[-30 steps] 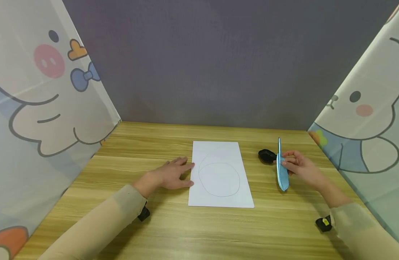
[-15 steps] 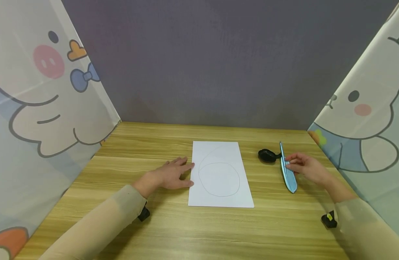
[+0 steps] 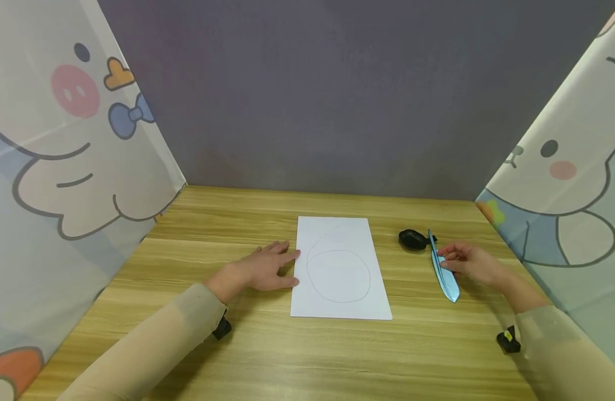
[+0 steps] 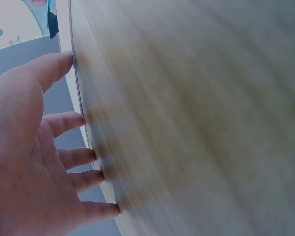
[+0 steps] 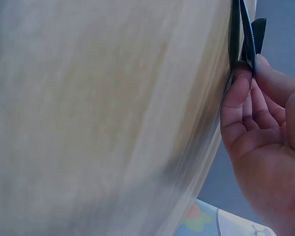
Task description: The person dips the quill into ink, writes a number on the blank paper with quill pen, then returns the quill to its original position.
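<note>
My left hand [image 3: 267, 267] lies with fingers spread, its thumb and index tips at the left edge of a white sheet of paper [image 3: 340, 234]. A thin loop is drawn on that sheet. In the left wrist view, the straight fingertips of the left hand [image 4: 44, 142] meet the tabletop. My right hand [image 3: 470, 260] pinches a slim, light blue pouch-like case [image 3: 447, 281] between thumb and fingers, low over the table. The right wrist view shows the case [image 5: 234, 34] edge-on and dark above the curled fingers of the right hand [image 5: 260, 128].
A small black rounded object with a narrow tail [image 3: 413, 239] lies just left of the blue case. The wood-grain table [image 3: 287, 356] ends at a dark grey panel [image 3: 327, 100] behind. Cartoon-printed sheets [image 3: 87, 167] slant up on both sides.
My right hand has shifted slightly right with the blue case, which has tipped lower and come away from the black object, showing its tail. My left hand and the paper stay put.
</note>
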`<control>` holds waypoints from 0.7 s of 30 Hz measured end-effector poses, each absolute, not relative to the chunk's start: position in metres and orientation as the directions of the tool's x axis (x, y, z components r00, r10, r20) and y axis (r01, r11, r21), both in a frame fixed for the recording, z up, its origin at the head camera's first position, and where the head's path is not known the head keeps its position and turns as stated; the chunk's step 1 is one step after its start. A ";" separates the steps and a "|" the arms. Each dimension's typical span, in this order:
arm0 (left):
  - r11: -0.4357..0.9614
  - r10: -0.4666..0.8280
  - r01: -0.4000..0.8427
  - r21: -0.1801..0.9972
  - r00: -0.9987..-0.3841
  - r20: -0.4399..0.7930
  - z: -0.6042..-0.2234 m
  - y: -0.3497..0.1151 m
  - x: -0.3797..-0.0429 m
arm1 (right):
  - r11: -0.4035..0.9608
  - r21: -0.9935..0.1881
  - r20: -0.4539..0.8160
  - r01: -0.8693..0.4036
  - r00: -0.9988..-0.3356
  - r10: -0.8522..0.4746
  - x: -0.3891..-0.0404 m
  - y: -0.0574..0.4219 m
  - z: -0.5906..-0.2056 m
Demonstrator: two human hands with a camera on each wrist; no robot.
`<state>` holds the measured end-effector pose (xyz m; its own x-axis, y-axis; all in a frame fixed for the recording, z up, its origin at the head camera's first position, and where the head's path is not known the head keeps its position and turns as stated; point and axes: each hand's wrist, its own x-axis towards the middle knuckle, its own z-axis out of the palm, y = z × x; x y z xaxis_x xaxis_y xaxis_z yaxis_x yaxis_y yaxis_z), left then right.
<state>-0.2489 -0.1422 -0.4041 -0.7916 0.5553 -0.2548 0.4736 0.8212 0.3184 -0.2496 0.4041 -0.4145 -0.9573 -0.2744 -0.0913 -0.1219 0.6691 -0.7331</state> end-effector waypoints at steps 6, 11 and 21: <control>0.820 0.555 0.474 0.320 -0.794 -0.247 -0.404 -0.143 -0.249 | 0.686 -0.719 -0.112 -0.106 -0.958 -0.265 -0.248 0.403 -0.415; 0.821 0.554 0.471 0.324 -0.794 -0.251 -0.404 -0.143 -0.249 | 0.698 -0.708 -0.114 -0.108 -0.958 -0.263 -0.247 0.402 -0.413; 0.822 0.553 0.471 0.320 -0.794 -0.252 -0.405 -0.143 -0.249 | 0.712 -0.695 -0.121 -0.103 -0.959 -0.257 -0.246 0.401 -0.412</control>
<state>-0.2494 -0.1431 -0.4047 -0.7941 0.5532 -0.2517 0.4710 0.8219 0.3205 -0.2457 0.4006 -0.4119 -0.9589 -0.2567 -0.1212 -0.1027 0.7117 -0.6949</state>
